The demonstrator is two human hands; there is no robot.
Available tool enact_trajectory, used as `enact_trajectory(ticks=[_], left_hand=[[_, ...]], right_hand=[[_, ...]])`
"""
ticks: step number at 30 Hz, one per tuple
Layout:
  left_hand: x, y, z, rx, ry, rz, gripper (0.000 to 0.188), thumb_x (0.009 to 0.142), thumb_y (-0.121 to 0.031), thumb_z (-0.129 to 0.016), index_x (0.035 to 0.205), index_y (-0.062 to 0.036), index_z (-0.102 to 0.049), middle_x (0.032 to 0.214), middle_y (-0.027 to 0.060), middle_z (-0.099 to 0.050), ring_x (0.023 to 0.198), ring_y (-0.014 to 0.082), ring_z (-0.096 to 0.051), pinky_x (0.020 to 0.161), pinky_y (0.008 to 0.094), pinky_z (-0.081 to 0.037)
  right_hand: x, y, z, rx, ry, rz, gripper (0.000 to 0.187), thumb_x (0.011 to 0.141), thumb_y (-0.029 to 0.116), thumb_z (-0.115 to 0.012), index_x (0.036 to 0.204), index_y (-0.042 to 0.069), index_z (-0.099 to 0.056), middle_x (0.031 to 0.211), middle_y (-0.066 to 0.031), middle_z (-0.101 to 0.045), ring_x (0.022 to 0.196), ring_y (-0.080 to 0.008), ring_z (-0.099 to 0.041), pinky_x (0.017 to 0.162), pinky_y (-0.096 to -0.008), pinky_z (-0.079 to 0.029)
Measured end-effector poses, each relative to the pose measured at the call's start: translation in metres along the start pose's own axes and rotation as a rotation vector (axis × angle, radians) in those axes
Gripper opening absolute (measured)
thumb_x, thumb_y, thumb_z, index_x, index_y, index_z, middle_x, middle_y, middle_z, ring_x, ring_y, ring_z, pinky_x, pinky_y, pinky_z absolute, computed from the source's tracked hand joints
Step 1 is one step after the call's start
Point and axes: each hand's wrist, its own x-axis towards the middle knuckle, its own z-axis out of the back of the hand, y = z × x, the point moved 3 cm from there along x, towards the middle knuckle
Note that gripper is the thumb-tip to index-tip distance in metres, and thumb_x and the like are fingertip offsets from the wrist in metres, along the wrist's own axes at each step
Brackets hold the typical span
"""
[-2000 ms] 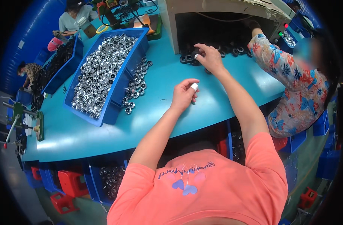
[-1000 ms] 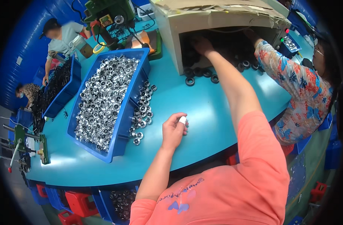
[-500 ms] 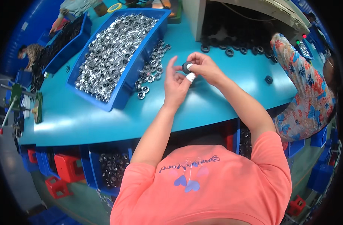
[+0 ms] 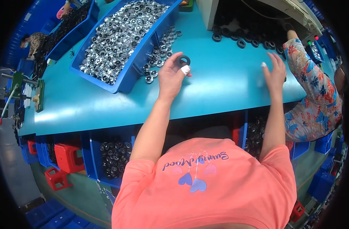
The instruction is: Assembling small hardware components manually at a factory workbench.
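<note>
A black rubber ring (image 4: 187, 58) is pinched upright between the thumb and fingers of my left hand (image 4: 171, 81). White wrapping covers that thumb's tip. My right hand (image 4: 274, 75) hangs over the table's right side, open and a little blurred, with nothing between its fingers; its thumb tip is wrapped in white too. A dark ring just beside it is mostly hidden by the hand. Shiny clear-and-black wheel-like pieces (image 4: 159, 63) lie loose on the table, just left of my left hand.
A big blue bin (image 4: 114, 88) heaped with shiny pieces stands on the teal table (image 4: 216, 93). Black rings (image 4: 241, 44) spill from a pale box-like housing (image 4: 207, 11). A co-worker's patterned sleeve (image 4: 302, 61) reaches in at right. Blue crates (image 4: 93, 152) and red stools (image 4: 67, 158) sit below.
My hands have parted: the right one let go of the ring and swung right, opening. My left hand keeps the ring. The whole view has shifted slightly.
</note>
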Motion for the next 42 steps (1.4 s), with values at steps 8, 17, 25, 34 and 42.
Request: enact_trajectory(ticks=[8, 17, 25, 34, 42], left_hand=[[0.001, 0.008, -0.013, 0.062, 0.055, 0.038, 0.051, 0.085, 0.004, -0.071, 0.132, 0.0022, -0.054, 0.108, 0.0096, -0.064, 0.094, 0.0160, -0.065, 0.073, 0.0323, -0.061], [0.003, 0.007, -0.005, 0.182, -0.004, 0.085, 0.050, 0.084, 0.001, -0.073, 0.131, 0.0009, -0.055, 0.108, 0.0088, -0.063, 0.091, 0.0147, -0.065, 0.072, 0.0287, -0.059], [0.003, 0.001, 0.006, 0.220, -0.051, -0.010, 0.034, 0.093, -0.018, -0.069, 0.121, -0.0003, -0.064, 0.098, 0.0056, -0.061, 0.081, 0.0118, -0.061, 0.069, 0.0265, -0.052], [0.008, 0.022, 0.017, -0.182, 0.044, 0.260, 0.044, 0.104, -0.042, -0.043, 0.119, -0.0026, -0.057, 0.093, 0.0069, -0.064, 0.076, 0.0177, -0.061, 0.065, 0.0333, -0.050], [0.009, 0.018, 0.022, -0.455, 0.057, 0.318, 0.046, 0.106, -0.043, -0.035, 0.124, -0.0042, -0.054, 0.087, 0.0104, -0.062, 0.069, 0.0160, -0.057, 0.061, 0.0335, -0.050]], right_hand=[[-0.068, -0.142, -0.044, -0.287, 0.105, -0.165, 0.040, 0.087, 0.013, -0.064, 0.128, 0.013, -0.064, 0.134, -0.0156, -0.058, 0.125, -0.0325, -0.053, 0.105, -0.0467, -0.039], [0.024, -0.005, -0.061, 0.524, 0.228, -0.050, 0.038, 0.086, 0.007, -0.068, 0.124, 0.008, -0.064, 0.114, -0.0142, -0.068, 0.105, -0.0276, -0.066, 0.091, -0.0347, -0.052], [0.109, 0.096, -0.084, 1.091, 0.028, -0.097, 0.042, 0.082, 0.019, -0.077, 0.123, 0.013, -0.069, 0.116, -0.0059, -0.066, 0.099, -0.0157, -0.065, 0.088, -0.0297, -0.053], [0.037, 0.259, -0.049, 1.002, 0.206, 0.519, 0.042, 0.071, 0.009, -0.075, 0.112, 0.010, -0.068, 0.109, -0.0070, -0.064, 0.107, -0.0317, -0.055, 0.094, -0.0408, -0.047], [0.052, 0.259, -0.084, 1.419, 0.664, 0.195, 0.038, 0.091, 0.021, -0.060, 0.127, 0.011, -0.067, 0.117, -0.0110, -0.064, 0.108, -0.0278, -0.056, 0.100, -0.0369, -0.043]])
